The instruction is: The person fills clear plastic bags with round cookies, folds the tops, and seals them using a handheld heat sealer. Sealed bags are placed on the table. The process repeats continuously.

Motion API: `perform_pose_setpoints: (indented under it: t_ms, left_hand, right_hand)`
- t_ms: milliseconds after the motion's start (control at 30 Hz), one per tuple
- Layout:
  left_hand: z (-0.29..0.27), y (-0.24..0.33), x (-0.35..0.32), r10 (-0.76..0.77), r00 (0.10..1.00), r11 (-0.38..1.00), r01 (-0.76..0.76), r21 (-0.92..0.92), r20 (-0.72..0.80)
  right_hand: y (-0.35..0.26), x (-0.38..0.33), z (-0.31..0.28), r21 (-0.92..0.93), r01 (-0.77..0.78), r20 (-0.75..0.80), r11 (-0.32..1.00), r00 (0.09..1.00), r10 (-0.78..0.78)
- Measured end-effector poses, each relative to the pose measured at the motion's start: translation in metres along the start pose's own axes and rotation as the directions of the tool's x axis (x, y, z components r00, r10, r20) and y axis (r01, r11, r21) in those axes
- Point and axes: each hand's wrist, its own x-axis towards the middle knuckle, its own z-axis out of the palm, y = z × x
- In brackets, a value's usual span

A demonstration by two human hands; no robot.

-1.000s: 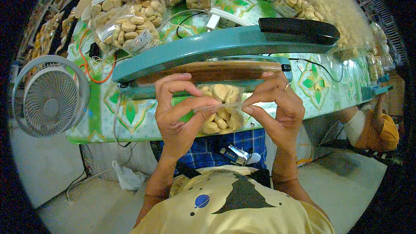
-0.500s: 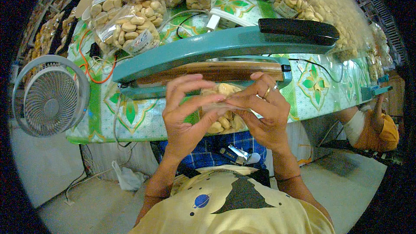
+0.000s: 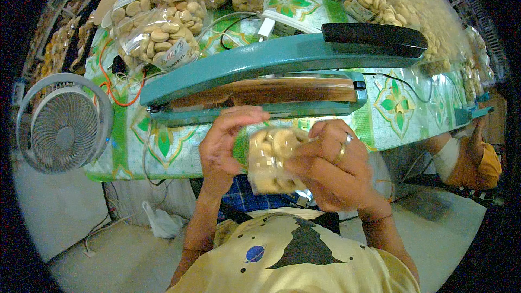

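A small clear bag of round tan cookies (image 3: pixel 269 157) hangs over the near table edge, slightly smeared by motion. The fingers of my right hand (image 3: pixel 337 167), which wears a ring, are closed on the bag's right side. To the left of the bag is my left hand (image 3: pixel 218 144), its thumb and fingers apart in a wide curve, with nothing between them. Just beyond both hands lies a long teal impulse sealer (image 3: pixel 239 64) with a black grip; its arm is raised above the brown sealing strip (image 3: pixel 293 91).
Filled cookie bags (image 3: pixel 165 38) crowd the back of the table, with a large heap (image 3: pixel 412 11) at back right. A grey fan (image 3: pixel 66 130) stands at left. A white power strip (image 3: pixel 290 23) and cords lie behind the sealer. Another person's orange sleeve (image 3: pixel 490 164) shows far right.
Both hands were pinching the bag's top together near the sealer. My left hand has let go and opened; my right hand has drawn the bag nearer and turned it.
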Motion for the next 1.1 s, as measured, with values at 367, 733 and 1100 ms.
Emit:
perform_pose_setpoints:
  t_ms: [367, 733, 1100]
  left_hand:
    - [0.038, -0.051, -0.073, -0.44, 0.599, -0.043, 0.73, -0.682, 0.669]
    - [0.057, -0.005, -0.039, -0.84, 0.454, -0.115, 0.383, -0.917, 0.295]
    - [0.06, 0.003, -0.035, -0.824, 0.517, 0.017, 0.431, -0.902, 0.232]
  right_hand:
    - [0.076, 0.02, 0.012, 0.155, -0.65, 0.28, 0.744, 0.751, 0.598]
    - [0.147, -0.007, 0.029, -0.025, -0.579, 0.438, 0.815, 0.727, 0.529]
    - [0.185, -0.016, 0.038, -0.028, -0.35, 0.395, 0.936, 0.857, 0.332]
